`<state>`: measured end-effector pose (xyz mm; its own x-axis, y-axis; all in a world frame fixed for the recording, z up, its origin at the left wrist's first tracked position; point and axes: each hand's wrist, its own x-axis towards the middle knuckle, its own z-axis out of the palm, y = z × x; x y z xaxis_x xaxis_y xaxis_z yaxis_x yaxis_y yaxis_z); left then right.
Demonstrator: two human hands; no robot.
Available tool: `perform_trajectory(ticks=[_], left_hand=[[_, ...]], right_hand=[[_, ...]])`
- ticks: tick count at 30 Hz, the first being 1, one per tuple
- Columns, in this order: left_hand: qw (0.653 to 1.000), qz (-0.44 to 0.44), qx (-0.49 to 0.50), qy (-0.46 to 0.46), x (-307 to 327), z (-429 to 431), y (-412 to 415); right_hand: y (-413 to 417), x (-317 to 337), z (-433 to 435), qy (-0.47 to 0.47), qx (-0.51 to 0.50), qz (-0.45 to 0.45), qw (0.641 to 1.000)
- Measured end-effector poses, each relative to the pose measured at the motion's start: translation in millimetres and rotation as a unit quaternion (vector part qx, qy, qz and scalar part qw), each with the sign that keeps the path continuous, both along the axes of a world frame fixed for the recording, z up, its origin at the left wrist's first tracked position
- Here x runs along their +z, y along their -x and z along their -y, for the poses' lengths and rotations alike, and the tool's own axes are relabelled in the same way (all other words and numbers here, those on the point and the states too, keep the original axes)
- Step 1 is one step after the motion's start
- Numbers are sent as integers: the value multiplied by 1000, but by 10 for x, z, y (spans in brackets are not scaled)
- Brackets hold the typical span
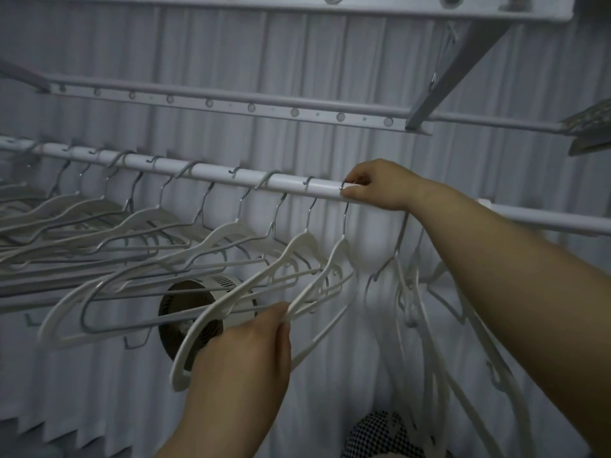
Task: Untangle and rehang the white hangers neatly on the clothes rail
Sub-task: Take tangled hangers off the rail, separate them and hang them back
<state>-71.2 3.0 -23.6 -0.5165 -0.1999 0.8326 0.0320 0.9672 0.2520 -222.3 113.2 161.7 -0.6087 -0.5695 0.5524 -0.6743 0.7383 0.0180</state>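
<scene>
A white clothes rail [211, 169] runs from upper left to right across the view. Several white hangers [139, 223] hang along it in a spaced row by their metal hooks. My right hand [377, 185] pinches the metal hook of the rightmost hanger in the row [342, 256] on top of the rail. My left hand [251, 345] grips the lower arm of that same hanger, below the rail. To the right, behind my right forearm, a tangled bunch of white hangers [420, 312] dangles from the rail.
A perforated white bar [231, 105] runs above the rail, with a diagonal strut [463, 61] at upper right. A round fan [198, 309] sits behind the hangers against the pleated white wall. A black-and-white checked cloth [377, 434] shows at the bottom.
</scene>
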Motion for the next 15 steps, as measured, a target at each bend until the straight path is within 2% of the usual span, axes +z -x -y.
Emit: perform_trajectory(ticks=[5, 7, 11, 15], left_hand=[[1000, 13, -8, -25, -2, 18, -68], [996, 59, -5, -60, 88, -26, -133], [995, 79, 4, -66, 121, -49, -171], [1000, -1, -1, -4, 47, 9, -143]], right_hand=[[-32, 4, 16, -5, -7, 4, 1000], [-53, -1, -13, 2, -10, 7, 1000], [-112, 18, -134, 21, -20, 7, 1000], [-179, 60, -305, 40, -37, -7, 998]])
